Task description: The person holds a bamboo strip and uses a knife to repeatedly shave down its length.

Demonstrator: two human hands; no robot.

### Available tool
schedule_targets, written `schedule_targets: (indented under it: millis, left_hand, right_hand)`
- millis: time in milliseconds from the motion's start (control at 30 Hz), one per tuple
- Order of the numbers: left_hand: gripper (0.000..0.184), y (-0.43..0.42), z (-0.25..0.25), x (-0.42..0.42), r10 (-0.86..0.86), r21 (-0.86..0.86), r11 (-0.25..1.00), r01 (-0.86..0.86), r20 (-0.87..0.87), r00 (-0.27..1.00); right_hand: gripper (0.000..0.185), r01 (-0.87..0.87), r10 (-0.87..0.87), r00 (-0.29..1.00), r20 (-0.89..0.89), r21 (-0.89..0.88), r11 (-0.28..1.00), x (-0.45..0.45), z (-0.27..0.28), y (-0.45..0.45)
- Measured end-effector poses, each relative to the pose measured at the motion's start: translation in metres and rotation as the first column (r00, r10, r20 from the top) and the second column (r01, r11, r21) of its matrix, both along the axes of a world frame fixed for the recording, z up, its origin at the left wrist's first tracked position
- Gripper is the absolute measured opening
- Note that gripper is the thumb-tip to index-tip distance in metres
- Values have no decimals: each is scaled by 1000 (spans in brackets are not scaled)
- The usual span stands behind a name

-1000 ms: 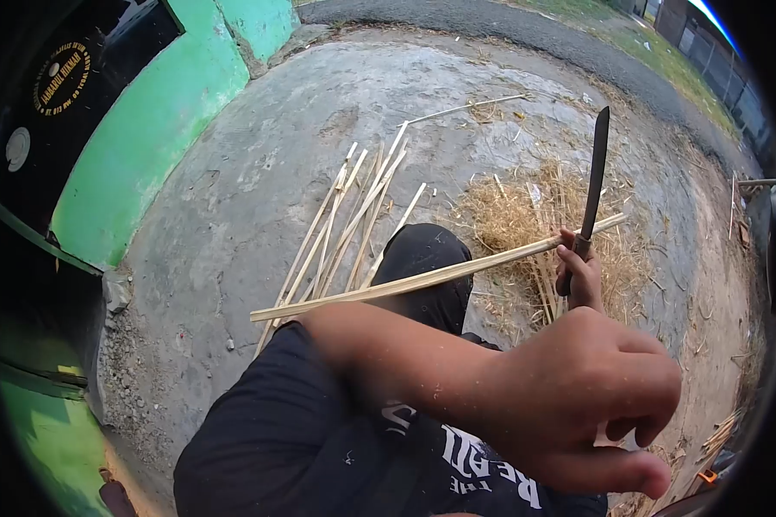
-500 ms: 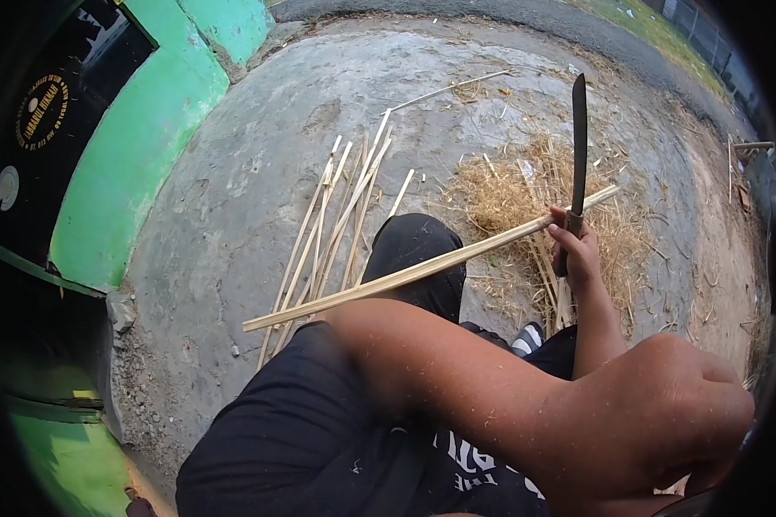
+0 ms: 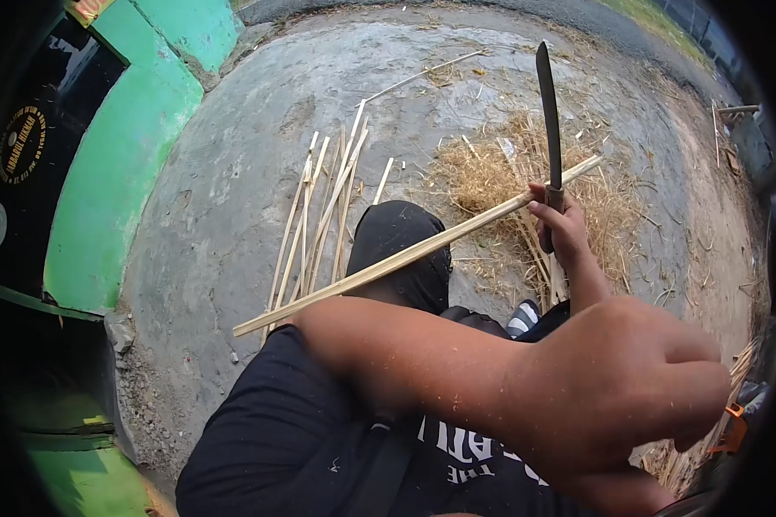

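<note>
My right hand (image 3: 563, 226) is closed around the handle of a machete (image 3: 550, 112), whose dark blade points upward. The same hand also grips a pale bamboo strip (image 3: 405, 256), which slants down to the left across my raised knee to near my left elbow. Close to the camera, my left hand (image 3: 629, 392) hangs with bent fingers, its thumb apart from them, and nothing shows in it. The left forearm lies across my lap and hides part of my right arm.
Several long bamboo strips (image 3: 323, 207) lie on the concrete ground (image 3: 224, 181) beyond my knee. A heap of shavings (image 3: 483, 177) spreads behind the machete. At left stands a green wall (image 3: 112, 198). An orange object (image 3: 733, 428) is at the right edge beside more strips.
My left hand has shifted left, and its thumb has come away from the fingers. The view has turned slightly to the right. My right hand keeps its hold on the machete and bamboo strip.
</note>
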State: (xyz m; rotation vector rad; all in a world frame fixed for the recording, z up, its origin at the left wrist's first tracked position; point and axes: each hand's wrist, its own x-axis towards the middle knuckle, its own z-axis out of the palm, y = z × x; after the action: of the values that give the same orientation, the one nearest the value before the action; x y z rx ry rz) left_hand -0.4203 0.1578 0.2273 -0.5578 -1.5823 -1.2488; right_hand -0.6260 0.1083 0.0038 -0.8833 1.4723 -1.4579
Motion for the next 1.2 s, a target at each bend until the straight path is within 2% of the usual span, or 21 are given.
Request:
schedule_targets:
  millis: [67, 100, 133, 200, 233, 267, 333, 367, 433, 467, 500, 633, 733, 767, 867, 900, 1000, 1033, 1133, 1167, 1200]
  left_hand:
    - [61, -23, -24, 17, 56, -99, 994, -42, 140, 989]
    - [67, -37, -37, 28, 173, -207, 970, -130, 206, 963]
    - [68, -53, -51, 43, 381, -398, 877, -270, 230, 896]
    - [61, -83, -93, 84, 750, -623, 607, -493, 244, 615]
    - [62, -97, -117, 111, 840, -666, 527, -528, 314, 443]
    - [66, -108, -141, 141, 919, -737, 392, -551, 297, 257]
    - [74, -111, -178, 201, 937, -856, 239, -458, 326, -121]
    - [72, -108, -196, 225, 896, -858, 256, -444, 383, -224]
    - [67, -98, -209, 254, 697, -740, 506, -443, 653, -296]
    - [66, -94, -213, 261, 682, -744, 510, -431, 655, -325]
    - [65, -90, -218, 264, 669, -748, 511, -424, 656, -350]
    - [62, -80, -228, 257, 691, -746, 477, -465, 645, -325]
    - [66, -81, -240, 255, 698, -758, 462, -461, 631, -337]
    - [67, -84, -253, 256, 717, -771, 434, -466, 609, -340]
    - [69, -81, -259, 256, 717, -804, 393, -445, 571, -398]
    - [69, -81, -257, 254, 716, -810, 394, -435, 567, -408]
    - [69, -78, -248, 249, 739, -823, 376, -426, 543, -399]
    - [69, -78, -245, 249, 751, -828, 367, -424, 532, -391]
    - [66, -81, -243, 252, 747, -844, 373, -385, 520, -415]
    - [66, -79, -245, 255, 744, -843, 374, -387, 521, -417]
    - [65, -80, -250, 254, 747, -842, 364, -397, 519, -415]
  right_hand:
    - [46, -17, 16, 1000, 13, 24, 1000, -1, 5, 4]
    - [46, -10, 10, 1000, -3, 13, 1000, -2, 2, 4]
    - [47, 4, -4, 1000, -17, 6, 1000, -3, -2, 5]
    - [48, -29, 28, 997, -69, -3, 1000, -9, -5, 7]
    - [47, -34, 36, 995, -90, 26, 999, -11, -6, 9]
    - [45, -41, 46, 993, -110, 52, 998, -13, -6, 10]
    - [42, -7, 21, 954, -298, 49, 999, -16, -7, 8]
    - [41, -17, 27, 922, -387, 31, 999, -19, -2, 7]
    - [39, -52, 43, 846, -531, -3, 999, -15, 7, 7]
    - [38, -69, 44, 806, -591, -21, 997, -11, 7, 8]
    - [49, -90, 15, 702, -712, -68, 994, -7, 12, 7]
    - [50, 14, 113, 377, -919, 127, 992, 7, 34, 13]
    - [43, -95, 207, 250, -946, 189, 977, 8, 29, 17]
    - [31, -85, 200, 227, -953, 186, 979, 5, 26, 17]
    - [20, 111, 269, 382, -884, 333, 936, -15, 16, 12]
    - [18, 163, 220, 469, -855, 329, 930, -19, 18, 12]
    - [20, 137, 269, 399, -877, 347, 928, -14, 22, 14]
    - [20, 100, 353, 373, -858, 415, 904, 0, 38, 17]
    - [20, 50, 440, 256, -861, 466, 884, 4, 24, 12]
    - [21, 44, 472, 365, -803, 521, 852, -7, 16, 4]
    - [21, 80, 417, 475, -775, 510, 857, -12, 17, 0]
